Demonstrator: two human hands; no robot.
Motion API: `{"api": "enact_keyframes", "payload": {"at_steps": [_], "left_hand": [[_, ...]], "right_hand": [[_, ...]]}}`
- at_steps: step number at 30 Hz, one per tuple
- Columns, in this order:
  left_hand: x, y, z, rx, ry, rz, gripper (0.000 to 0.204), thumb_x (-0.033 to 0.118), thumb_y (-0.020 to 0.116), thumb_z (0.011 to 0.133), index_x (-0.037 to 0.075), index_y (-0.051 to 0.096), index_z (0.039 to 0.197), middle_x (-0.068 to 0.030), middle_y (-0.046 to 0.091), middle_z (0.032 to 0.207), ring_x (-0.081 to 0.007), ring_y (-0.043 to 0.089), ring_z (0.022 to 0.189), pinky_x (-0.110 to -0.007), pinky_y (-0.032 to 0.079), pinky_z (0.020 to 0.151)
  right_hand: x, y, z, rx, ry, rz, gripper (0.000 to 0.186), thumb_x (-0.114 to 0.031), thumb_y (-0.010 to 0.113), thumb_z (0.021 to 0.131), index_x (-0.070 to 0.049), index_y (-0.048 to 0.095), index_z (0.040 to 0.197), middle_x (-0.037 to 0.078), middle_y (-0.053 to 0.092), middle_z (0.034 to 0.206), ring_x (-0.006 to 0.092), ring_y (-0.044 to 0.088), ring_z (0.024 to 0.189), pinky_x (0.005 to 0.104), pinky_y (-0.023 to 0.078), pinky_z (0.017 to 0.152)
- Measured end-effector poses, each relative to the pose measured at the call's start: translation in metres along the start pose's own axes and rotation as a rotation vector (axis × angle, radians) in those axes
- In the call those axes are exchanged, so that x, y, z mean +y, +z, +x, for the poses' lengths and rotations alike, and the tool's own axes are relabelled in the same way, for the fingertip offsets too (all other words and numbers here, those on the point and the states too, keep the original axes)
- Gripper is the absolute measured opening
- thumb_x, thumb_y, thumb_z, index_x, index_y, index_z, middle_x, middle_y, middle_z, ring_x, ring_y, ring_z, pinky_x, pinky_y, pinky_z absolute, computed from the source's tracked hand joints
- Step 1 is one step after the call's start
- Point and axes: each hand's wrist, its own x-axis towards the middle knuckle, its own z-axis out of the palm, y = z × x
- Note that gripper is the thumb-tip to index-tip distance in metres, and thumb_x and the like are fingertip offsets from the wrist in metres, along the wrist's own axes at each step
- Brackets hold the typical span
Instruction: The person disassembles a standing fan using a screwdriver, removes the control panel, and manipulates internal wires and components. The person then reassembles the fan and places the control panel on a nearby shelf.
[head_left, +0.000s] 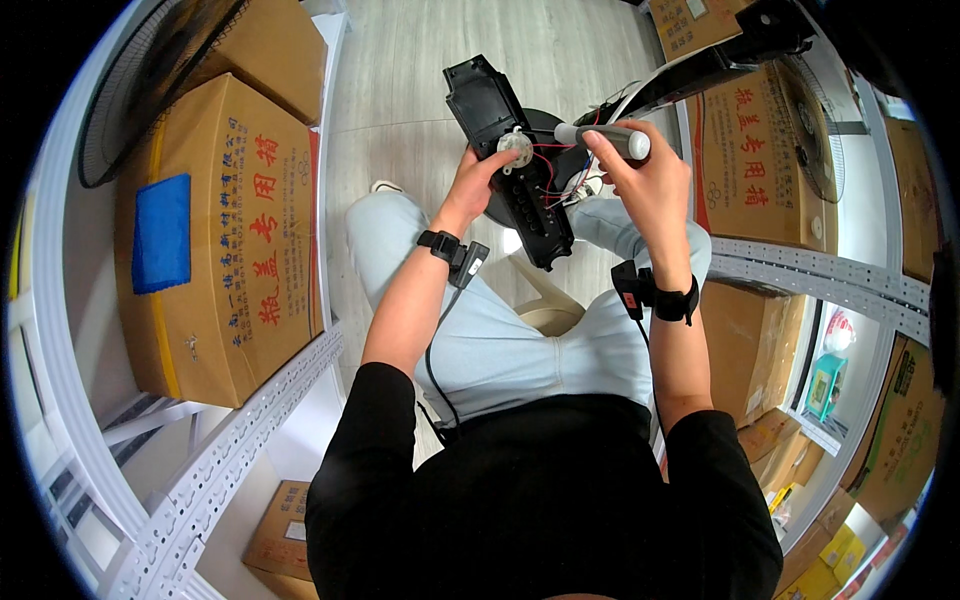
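A long black plastic housing [541,229] is held at an angle above my knees, with a round clear component [517,150] and red, black and white wires on it. My left hand [470,185] grips the housing's left side, thumb on the round component. My right hand [645,175] is closed on a grey-handled screwdriver [606,140], its shaft reaching toward that component; whether the tip touches is unclear. Behind the housing are a dark round base [540,122] and a curved black-and-silver stand [690,80] running to the upper right.
Metal shelves [820,260] flank me, holding cardboard boxes [230,240]. A blue cloth [162,234] hangs on the left box. Black wire fan grilles [105,150] stand at upper left and right. I sit on a beige stool [550,318] above a pale wood-look floor [400,60].
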Motion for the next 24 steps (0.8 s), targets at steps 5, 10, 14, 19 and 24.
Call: {"api": "enact_keyframes", "payload": {"at_steps": [5, 10, 14, 19, 24], "left_hand": [[-0.002, -0.001, 0.0, 0.006, 0.006, 0.006, 0.033, 0.006, 0.067, 0.09, 0.002, 0.06, 0.121, -0.0071, 0.068, 0.114, -0.0181, 0.065, 0.105, -0.033, 0.051, 0.091], [-0.004, -0.004, 0.001, -0.001, -0.026, 0.02, 0.034, 0.003, 0.066, 0.089, 0.002, 0.058, 0.122, -0.0072, 0.067, 0.113, -0.0179, 0.064, 0.104, -0.032, 0.051, 0.09], [-0.003, -0.006, 0.001, 0.005, -0.017, 0.013, 0.035, 0.003, 0.066, 0.088, 0.002, 0.058, 0.122, -0.0072, 0.067, 0.113, -0.0184, 0.064, 0.104, -0.032, 0.051, 0.09], [-0.002, -0.003, 0.0, 0.003, -0.008, 0.017, 0.035, 0.004, 0.067, 0.088, 0.002, 0.059, 0.122, -0.0075, 0.067, 0.114, -0.0181, 0.064, 0.104, -0.032, 0.05, 0.091], [-0.001, 0.001, -0.002, 0.04, -0.029, 0.001, 0.034, 0.005, 0.067, 0.088, 0.002, 0.06, 0.121, -0.0072, 0.067, 0.113, -0.0177, 0.064, 0.105, -0.032, 0.051, 0.091]], "right_hand": [[-0.002, -0.002, 0.003, -0.038, -0.018, -0.021, 0.043, -0.041, 0.077, 0.084, -0.003, 0.068, 0.102, 0.012, 0.07, 0.071, 0.0182, 0.071, 0.067, 0.0305, 0.052, 0.059], [-0.012, -0.012, 0.01, -0.132, -0.191, -0.07, 0.035, -0.035, 0.076, 0.085, -0.006, 0.066, 0.102, 0.012, 0.069, 0.071, 0.025, 0.069, 0.065, 0.0341, 0.052, 0.06], [-0.009, -0.02, 0.014, -0.276, -0.439, -0.136, 0.036, -0.031, 0.076, 0.087, -0.006, 0.065, 0.11, 0.009, 0.065, 0.069, 0.0175, 0.058, 0.058, 0.0307, 0.047, 0.056], [-0.03, -0.019, 0.004, -0.23, -0.087, -0.321, 0.033, -0.032, 0.075, 0.084, -0.012, 0.065, 0.108, 0.012, 0.07, 0.079, 0.0301, 0.07, 0.072, 0.0367, 0.052, 0.064], [-0.024, -0.014, 0.003, -0.162, -0.248, -0.345, 0.036, -0.033, 0.075, 0.086, -0.009, 0.064, 0.109, 0.015, 0.069, 0.083, 0.0278, 0.069, 0.071, 0.0367, 0.052, 0.063]]}}
